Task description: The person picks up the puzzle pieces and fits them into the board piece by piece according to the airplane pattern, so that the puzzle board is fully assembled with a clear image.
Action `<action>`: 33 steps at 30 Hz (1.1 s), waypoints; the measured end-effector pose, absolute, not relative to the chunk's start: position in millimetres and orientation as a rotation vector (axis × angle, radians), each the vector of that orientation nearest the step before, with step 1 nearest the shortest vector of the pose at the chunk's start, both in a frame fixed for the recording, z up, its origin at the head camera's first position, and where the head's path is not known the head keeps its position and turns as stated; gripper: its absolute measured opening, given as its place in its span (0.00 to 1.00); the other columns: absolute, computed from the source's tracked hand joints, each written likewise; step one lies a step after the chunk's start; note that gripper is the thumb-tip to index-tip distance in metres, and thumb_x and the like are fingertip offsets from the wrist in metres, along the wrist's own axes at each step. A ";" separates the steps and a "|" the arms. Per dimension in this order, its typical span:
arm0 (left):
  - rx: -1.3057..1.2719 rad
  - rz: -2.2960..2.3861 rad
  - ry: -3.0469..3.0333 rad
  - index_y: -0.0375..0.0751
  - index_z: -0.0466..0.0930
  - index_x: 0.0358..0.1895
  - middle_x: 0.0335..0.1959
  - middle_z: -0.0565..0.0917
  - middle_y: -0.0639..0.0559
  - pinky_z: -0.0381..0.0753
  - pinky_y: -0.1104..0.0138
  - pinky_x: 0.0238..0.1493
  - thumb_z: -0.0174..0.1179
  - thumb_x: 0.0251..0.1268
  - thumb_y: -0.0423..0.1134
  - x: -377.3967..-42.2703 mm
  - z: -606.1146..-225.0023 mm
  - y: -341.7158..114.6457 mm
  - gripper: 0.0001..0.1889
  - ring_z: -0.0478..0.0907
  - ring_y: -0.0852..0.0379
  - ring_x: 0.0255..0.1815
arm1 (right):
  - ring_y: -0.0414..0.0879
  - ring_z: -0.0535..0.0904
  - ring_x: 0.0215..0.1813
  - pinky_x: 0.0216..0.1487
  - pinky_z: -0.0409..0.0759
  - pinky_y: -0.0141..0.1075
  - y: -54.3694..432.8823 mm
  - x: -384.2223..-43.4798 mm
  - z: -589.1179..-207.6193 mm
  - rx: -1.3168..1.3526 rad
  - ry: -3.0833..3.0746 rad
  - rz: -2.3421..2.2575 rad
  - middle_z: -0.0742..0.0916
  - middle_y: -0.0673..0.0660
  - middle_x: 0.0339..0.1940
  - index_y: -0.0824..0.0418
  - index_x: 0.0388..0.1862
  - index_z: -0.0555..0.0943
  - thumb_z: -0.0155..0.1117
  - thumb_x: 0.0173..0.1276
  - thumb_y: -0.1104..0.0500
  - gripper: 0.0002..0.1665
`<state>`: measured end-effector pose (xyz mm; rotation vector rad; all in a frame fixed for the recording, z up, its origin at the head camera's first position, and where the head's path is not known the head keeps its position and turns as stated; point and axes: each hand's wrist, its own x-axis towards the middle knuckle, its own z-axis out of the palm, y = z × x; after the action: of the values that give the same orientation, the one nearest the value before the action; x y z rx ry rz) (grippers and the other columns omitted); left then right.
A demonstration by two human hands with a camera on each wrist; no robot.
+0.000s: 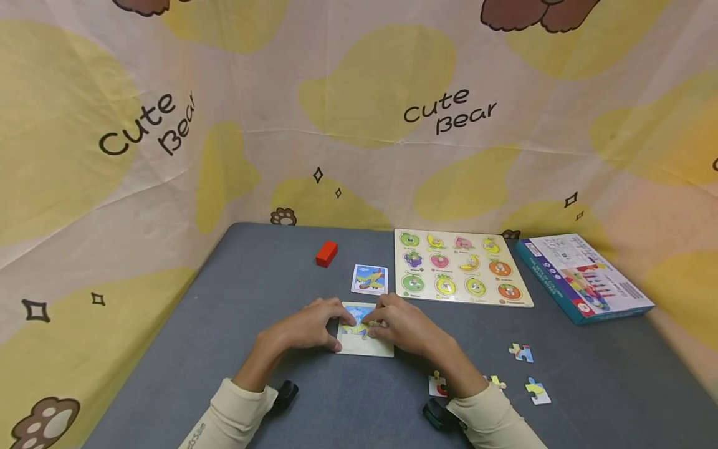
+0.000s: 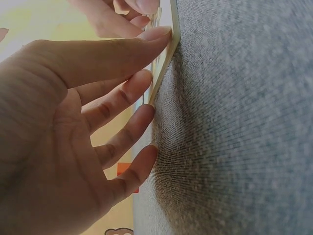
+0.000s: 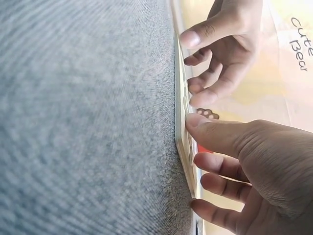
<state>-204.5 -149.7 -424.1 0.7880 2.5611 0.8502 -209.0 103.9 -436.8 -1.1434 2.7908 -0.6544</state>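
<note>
A small square jigsaw board lies on the table, its upper part filled with pieces in blue and yellow; the lower part is bare cream. My left hand touches its left side, thumb at the near corner and a fingertip on the pieces. In the left wrist view the left thumb rests on the board edge, fingers loosely spread. From the right, my right hand presses thumb and forefinger close together on the pieces. The right thumb lies flat on top in the right wrist view; the forefinger is mostly hidden.
Behind the board lies a picture card of a yellow plane. Beyond are a red block, a fruit puzzle board and a boxed set. Several loose jigsaw pieces lie to the right, some partly behind my right forearm.
</note>
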 end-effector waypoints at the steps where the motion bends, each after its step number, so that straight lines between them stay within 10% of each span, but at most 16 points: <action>1: 0.793 0.850 2.561 0.45 0.88 0.57 0.52 0.82 0.53 0.72 0.51 0.59 0.78 0.56 0.32 -204.4 -424.3 -149.7 0.23 0.72 0.50 0.55 | 0.42 0.73 0.44 0.43 0.74 0.35 103.9 -208.9 -437.2 -1.135 2.791 -0.659 0.84 0.49 0.42 0.55 0.54 0.92 0.74 0.72 0.56 0.13; 33: 1.014 0.655 2.526 0.47 0.80 0.72 0.65 0.77 0.56 0.67 0.58 0.56 0.59 0.61 0.23 -197.2 -423.4 -139.0 0.34 0.69 0.54 0.57 | 0.44 0.80 0.43 0.47 0.79 0.41 110.5 -210.1 -433.9 -0.967 2.750 -0.821 0.85 0.52 0.42 0.60 0.56 0.89 0.79 0.67 0.55 0.20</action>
<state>-197.2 -139.0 -423.4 1.0136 2.5256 0.6549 -210.1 110.5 -433.9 -0.9675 2.7501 -0.8212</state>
